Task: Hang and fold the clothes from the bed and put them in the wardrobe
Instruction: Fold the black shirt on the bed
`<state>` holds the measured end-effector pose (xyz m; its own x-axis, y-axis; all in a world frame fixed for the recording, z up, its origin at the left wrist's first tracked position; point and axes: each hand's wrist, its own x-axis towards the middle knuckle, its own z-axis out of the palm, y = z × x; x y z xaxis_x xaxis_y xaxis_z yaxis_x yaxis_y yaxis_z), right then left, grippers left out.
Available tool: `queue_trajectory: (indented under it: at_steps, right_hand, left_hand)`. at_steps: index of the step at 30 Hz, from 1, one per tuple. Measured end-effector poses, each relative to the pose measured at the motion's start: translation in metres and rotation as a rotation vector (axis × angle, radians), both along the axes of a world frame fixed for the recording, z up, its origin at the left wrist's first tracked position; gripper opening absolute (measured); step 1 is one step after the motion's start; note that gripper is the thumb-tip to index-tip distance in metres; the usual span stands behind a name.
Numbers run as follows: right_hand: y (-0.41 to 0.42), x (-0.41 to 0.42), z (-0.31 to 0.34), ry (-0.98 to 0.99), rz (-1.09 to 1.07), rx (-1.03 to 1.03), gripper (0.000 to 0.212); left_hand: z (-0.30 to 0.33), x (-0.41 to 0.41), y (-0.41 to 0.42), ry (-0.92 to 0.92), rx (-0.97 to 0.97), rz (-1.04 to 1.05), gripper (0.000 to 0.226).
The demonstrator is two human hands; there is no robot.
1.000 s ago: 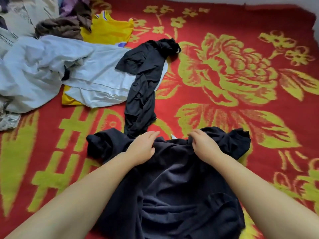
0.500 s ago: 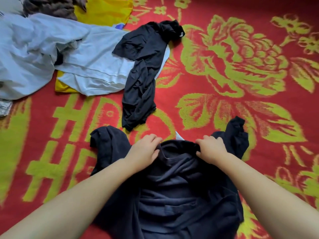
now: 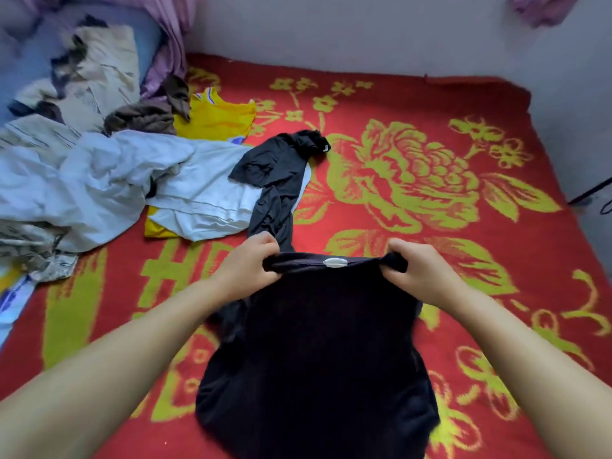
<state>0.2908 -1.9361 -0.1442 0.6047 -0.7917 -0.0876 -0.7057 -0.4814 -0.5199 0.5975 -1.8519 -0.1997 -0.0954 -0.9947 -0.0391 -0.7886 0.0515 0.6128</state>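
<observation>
Left hand (image 3: 246, 265) and right hand (image 3: 419, 271) pinch a dark shirt (image 3: 318, 352) by its collar; a pile of clothes (image 3: 99, 173) waits unfolded on the bed (image 3: 463, 111).

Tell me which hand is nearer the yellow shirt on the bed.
Left. The left hand, gripping the dark garment by its top edge, sits just below and right of the yellow shirt; the right hand grips the opposite end, farther right.

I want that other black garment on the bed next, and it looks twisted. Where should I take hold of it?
Take the black garment at its bunched far end, reaching from above. That end lies clear on the red blanket, while its middle drapes over the white shirt, so lifting there probably won't drag anything else.
</observation>
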Motion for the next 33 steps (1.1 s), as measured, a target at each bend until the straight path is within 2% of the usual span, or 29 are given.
queue_trajectory:
  at_steps: [3,6,9,11,14,18,23,27,29,31,33]
  right_hand:
    - [0.016,0.000,0.066,-0.029,-0.061,0.060,0.023]
    - [0.031,-0.001,0.134,0.055,-0.103,0.312,0.020]
    - [0.054,-0.004,0.200,0.130,-0.003,0.607,0.041]
    - [0.071,-0.002,0.237,0.168,0.115,0.675,0.031]
    - [0.092,0.004,0.275,0.063,0.132,0.583,0.023]
    - [0.113,0.015,0.316,-0.279,0.110,0.468,0.022]
    - [0.127,0.031,0.357,-0.504,0.016,0.311,0.018]
    - [0.127,0.023,0.379,-0.478,0.002,0.272,0.017]
    - [0.128,0.020,0.385,-0.453,-0.030,0.268,0.001]
    - [0.125,0.026,0.384,-0.422,-0.099,0.167,0.007]
    - [0.118,0.043,0.378,-0.376,-0.202,-0.031,0.007]
  left_hand:
    - [0.082,0.013,0.006,0.046,-0.003,-0.001,0.015]
    - [0.157,0.023,0.021,0.063,-0.075,-0.069,0.013]
    - [0.224,0.033,0.043,0.020,-0.118,-0.130,0.013]
    - [0.264,0.038,0.057,0.033,-0.141,-0.178,0.006]
    - [0.320,0.040,0.077,0.084,-0.142,-0.205,0.023]
    - [0.374,0.054,0.100,0.128,-0.195,-0.173,0.012]
    - [0.410,0.077,0.121,0.122,-0.143,-0.106,0.019]
    - [0.430,0.095,0.138,0.196,-0.010,-0.171,0.018]
    - [0.433,0.100,0.142,0.282,0.030,-0.154,0.022]
    - [0.434,0.099,0.142,0.370,0.049,-0.085,0.007]
    - [0.432,0.093,0.133,0.471,0.052,0.022,0.025]
